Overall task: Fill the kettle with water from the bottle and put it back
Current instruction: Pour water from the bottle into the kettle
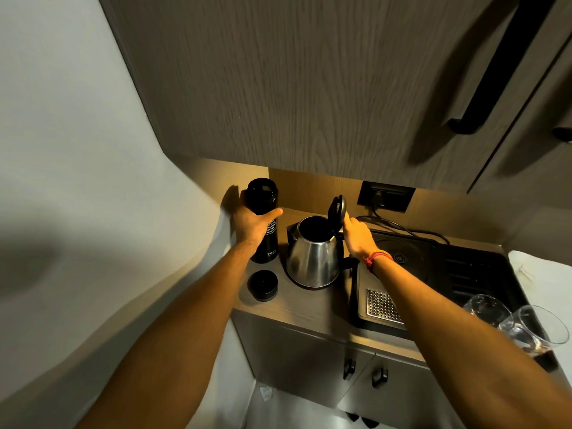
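Note:
A tall black bottle (265, 243) with white lettering stands upright at the left end of the counter, its mouth uncovered. My left hand (252, 222) is wrapped around its upper half. The bottle's black cap (262, 285) lies on the counter in front of it. Right of the bottle a steel kettle (312, 258) sits on its base, with its black lid (338, 209) swung upright. My right hand (357, 236) touches the lid at the kettle's handle side; a red and yellow thread band circles that wrist.
A black induction hob (433, 261) sits right of the kettle, with a perforated metal plate (382, 306) at its front. Two glasses (526, 326) stand at the right counter edge. A wall socket (385, 198) and cable are behind. An overhead cabinet (309, 88) hangs low above.

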A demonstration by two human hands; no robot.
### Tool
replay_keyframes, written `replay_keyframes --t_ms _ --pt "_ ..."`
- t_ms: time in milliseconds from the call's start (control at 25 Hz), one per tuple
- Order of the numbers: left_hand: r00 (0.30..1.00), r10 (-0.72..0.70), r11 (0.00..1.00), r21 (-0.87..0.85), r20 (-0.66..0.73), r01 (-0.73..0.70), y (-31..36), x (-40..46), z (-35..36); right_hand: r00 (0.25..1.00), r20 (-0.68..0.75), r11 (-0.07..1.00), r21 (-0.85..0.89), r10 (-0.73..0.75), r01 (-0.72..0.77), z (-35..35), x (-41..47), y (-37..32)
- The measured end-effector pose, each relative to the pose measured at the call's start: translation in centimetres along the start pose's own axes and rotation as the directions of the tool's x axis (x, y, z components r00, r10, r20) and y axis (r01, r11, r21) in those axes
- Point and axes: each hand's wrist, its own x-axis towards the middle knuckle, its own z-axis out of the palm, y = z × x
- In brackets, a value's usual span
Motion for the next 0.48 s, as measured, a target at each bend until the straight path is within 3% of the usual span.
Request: replay_keyframes --t_ms 120,280,480 --pt "0.995 0.102 0.994 0.039 0.016 -0.102 0.7 0.3 -1.3 0.993 0.029 0.993 0.019 -0.117 0.117 -0.9 -1.7 -0.6" --pt "0.984 0.136 0.986 0.080 0.112 -0.146 1.9 -1.4 -3.1 0.981 -0.005 0.980 0.056 -0.192 0.192 -1.2 -2.4 -0.4" --pt "0.960 0.157 0.968 0.158 0.232 -0.197 1.6 -3.4 -3.9 0.994 0.033 0.991 0.088 -0.100 0.097 -0.8 -1.9 -0.1"
